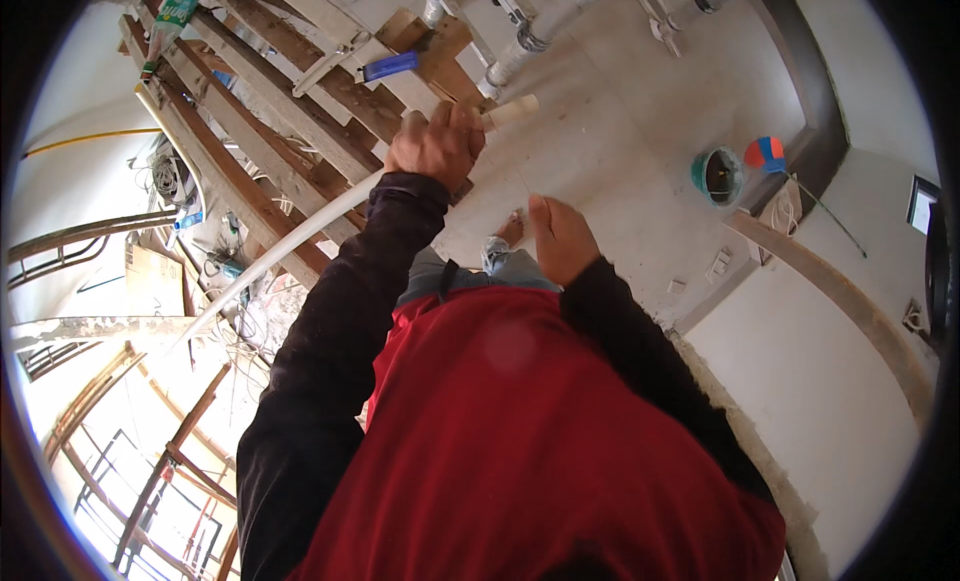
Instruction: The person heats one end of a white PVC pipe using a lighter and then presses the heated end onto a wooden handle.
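A long white plastic pipe (285,247) runs slantwise from the lower left up to the middle. My left hand (437,146) is closed round it near its upper right end, and a short pale length sticks out past the knuckles. Right of centre, apart from the pipe, my right hand (566,239) hangs with its fingers curled and the thumb side up. Whether anything lies inside those fingers is hidden. Under and beyond the left hand lies a stack of wooden beams (270,111), with a blue object (390,67) on top.
A plastic bottle (174,19) rests on the beams' far left end. Metal-coloured pipes (545,26) lie on the floor at the back. A green bucket (718,177) stands right, beside a red-and-blue round thing (765,154). Cables and tools (232,268) lie left.
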Available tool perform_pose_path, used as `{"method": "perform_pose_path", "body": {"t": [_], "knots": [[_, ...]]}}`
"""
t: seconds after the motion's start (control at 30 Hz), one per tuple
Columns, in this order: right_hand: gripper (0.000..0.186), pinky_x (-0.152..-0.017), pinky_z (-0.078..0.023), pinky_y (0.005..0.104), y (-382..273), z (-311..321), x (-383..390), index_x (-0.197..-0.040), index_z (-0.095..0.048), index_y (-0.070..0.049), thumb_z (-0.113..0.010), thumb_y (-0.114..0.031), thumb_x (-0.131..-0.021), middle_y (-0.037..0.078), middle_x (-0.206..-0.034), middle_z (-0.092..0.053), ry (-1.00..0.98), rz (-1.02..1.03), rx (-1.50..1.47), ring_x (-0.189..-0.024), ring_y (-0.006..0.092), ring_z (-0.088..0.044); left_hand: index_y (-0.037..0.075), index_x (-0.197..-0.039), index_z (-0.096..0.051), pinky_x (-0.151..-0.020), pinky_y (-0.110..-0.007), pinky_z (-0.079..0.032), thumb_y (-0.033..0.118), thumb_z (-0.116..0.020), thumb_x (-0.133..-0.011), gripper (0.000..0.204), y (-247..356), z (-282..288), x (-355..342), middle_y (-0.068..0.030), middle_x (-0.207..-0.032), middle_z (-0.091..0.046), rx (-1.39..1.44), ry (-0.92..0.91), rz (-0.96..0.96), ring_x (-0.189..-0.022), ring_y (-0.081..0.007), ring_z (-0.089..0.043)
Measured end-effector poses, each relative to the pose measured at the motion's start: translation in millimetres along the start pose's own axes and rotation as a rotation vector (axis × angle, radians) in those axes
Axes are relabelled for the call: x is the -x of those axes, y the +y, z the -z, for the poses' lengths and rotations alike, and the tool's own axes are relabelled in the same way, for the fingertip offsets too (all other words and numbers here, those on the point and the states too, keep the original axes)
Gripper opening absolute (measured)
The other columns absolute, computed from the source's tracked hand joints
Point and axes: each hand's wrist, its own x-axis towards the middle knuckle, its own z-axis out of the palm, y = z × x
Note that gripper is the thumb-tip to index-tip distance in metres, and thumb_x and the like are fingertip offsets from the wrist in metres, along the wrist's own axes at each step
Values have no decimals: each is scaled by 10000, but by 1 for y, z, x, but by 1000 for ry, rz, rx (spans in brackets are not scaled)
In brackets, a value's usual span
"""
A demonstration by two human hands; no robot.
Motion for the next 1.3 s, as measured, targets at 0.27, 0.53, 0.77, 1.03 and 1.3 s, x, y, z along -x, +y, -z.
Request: {"method": "perform_pose_path", "body": {"t": [0.27,0.53,0.77,1.03,1.3], "knots": [[435,-753,-446,539,-11,-7,-46,-850,-595,33,-363,-298,-1009,288,-852,-611,13,-4,44,-869,476,-573,82,-840,-589,-507,-395,-562,267,-622,-851,188,-5,-6,-3,-65,-800,-622,3,-10,-58,-653,-321,-640],[446,-799,-439,545,-15,-14,-67,-883,-603,15,-333,-313,-1020,285,-897,-617,65,94,88,-902,469,-575,84,-853,-586,-487,-392,-549,269,-627,-848,190,-4,0,-4,-67,-783,-617,31,15,-64,-640,-324,-631],[419,-772,-447,517,5,-8,-29,-844,-593,11,-369,-309,-998,285,-864,-605,41,85,35,-888,464,-578,87,-846,-576,-520,-392,-545,246,-620,-852,165,-2,-2,1,-68,-794,-621,17,19,-27,-634,-327,-626],[431,-798,-443,545,3,-7,-23,-886,-607,14,-362,-319,-1008,289,-880,-621,28,76,-9,-911,469,-581,96,-840,-560,-600,-403,-542,237,-605,-866,150,4,8,-2,-83,-826,-625,33,-73,34,-663,-335,-628],[494,-752,-468,532,-8,-8,-31,-793,-621,23,-349,-326,-1013,285,-831,-624,77,32,57,-858,489,-586,97,-854,-561,-597,-416,-544,249,-605,-862,158,1,3,-3,-86,-821,-630,36,-43,31,-672,-343,-629]]}}
